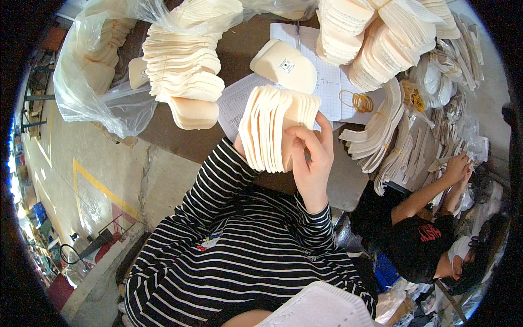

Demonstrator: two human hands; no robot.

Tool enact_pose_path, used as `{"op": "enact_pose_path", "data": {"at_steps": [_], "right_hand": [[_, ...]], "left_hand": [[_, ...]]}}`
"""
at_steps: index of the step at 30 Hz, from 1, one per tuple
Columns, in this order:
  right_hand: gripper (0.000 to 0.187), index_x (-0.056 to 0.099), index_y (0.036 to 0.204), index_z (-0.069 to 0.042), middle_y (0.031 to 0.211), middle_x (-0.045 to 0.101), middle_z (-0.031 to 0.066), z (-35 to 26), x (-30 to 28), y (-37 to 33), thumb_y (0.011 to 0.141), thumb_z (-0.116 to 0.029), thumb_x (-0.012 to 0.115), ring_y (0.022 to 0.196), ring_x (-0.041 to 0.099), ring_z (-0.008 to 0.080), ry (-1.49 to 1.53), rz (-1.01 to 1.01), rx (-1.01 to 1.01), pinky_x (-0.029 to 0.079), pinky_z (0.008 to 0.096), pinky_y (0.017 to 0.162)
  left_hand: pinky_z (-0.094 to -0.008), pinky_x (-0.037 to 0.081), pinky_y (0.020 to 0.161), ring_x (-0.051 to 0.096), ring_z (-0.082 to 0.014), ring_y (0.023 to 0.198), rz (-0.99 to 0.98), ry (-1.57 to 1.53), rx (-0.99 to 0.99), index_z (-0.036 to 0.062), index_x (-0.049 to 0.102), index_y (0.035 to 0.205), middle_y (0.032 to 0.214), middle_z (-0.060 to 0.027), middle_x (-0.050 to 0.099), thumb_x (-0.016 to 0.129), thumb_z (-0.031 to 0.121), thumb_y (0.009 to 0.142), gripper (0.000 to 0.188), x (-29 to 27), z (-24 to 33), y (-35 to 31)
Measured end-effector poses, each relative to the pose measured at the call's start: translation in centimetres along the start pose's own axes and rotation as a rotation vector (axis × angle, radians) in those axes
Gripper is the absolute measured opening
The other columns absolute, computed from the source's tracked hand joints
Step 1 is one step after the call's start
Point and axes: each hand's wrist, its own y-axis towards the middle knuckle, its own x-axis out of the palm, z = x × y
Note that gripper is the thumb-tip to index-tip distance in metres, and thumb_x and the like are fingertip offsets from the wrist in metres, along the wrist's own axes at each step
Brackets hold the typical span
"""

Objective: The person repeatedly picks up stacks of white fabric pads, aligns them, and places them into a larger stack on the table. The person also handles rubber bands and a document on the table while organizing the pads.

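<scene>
a person in a black top with white stripes [239, 234] holds a fanned stack of cream, rounded, foam-like pads [264, 128] at the near edge of a brown desk [177, 143]. the right hand [313, 155] grips the stack's right side with bent fingers; the left hand [238, 146] is at its left side, mostly hidden, so its grip cannot be told. just beyond lies a single cream pad with a white square label [267, 60], near a loose coil of yellow rubber bands [361, 102]. at right, a masked co-worker in black [406, 240] bends over bundled pale strips [403, 147].
</scene>
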Motion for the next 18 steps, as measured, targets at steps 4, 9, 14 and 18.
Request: {"op": "enact_pose_path", "data": {"at_steps": [4,9,14,18], "right_hand": [[0.019,0.07,0.104,-0.005,0.136,0.049,0.0204,-1.2,-0.1,0.3,0.086,-0.008,0.073,0.114,0.059,0.0316,-0.009,0.021,-0.037,0.051,0.0389,0.089],[0.019,0.069,0.105,-0.005,0.137,0.048,0.0207,-0.5,0.2,0.1,0.087,-0.008,0.072,0.119,0.057,0.0333,-0.008,0.033,-0.035,0.05,0.0417,0.092],[0.02,0.067,0.109,-0.006,0.138,0.047,0.0213,-0.5,0.2,0.0,0.089,-0.008,0.069,0.119,0.057,0.0338,-0.05,0.072,-0.036,0.048,0.0424,0.095],[0.022,0.067,0.111,-0.006,0.139,0.046,0.0214,-0.4,0.2,-0.3,0.089,-0.008,0.069,0.12,0.056,0.0341,-0.014,0.024,-0.001,0.046,0.0429,0.098]], "left_hand": [[-0.042,0.055,0.099,0.059,-0.0302,0.121,-0.001,-0.006,-0.002,0.0049,0.042,0.146,0.139,-0.018,0.054,0.048,0.034,0.104,0.052,0.3,0.0,0.2],[-0.042,0.055,0.1,0.059,-0.0304,0.121,0.008,0.039,0.033,0.0048,0.042,0.147,0.14,-0.0182,0.053,0.048,0.035,0.104,0.052,0.3,-0.1,0.2],[-0.0417,0.053,0.103,0.059,-0.0301,0.123,0.044,-0.156,-0.035,0.0047,0.042,0.147,0.142,-0.0177,0.054,0.044,0.04,0.105,0.055,0.7,-0.3,0.2],[-0.0425,0.051,0.106,0.058,-0.0303,0.125,0.005,-0.124,-0.042,0.0042,0.042,0.147,0.142,-0.0174,0.054,0.043,0.042,0.105,0.057,0.9,-0.2,0.3]]}}
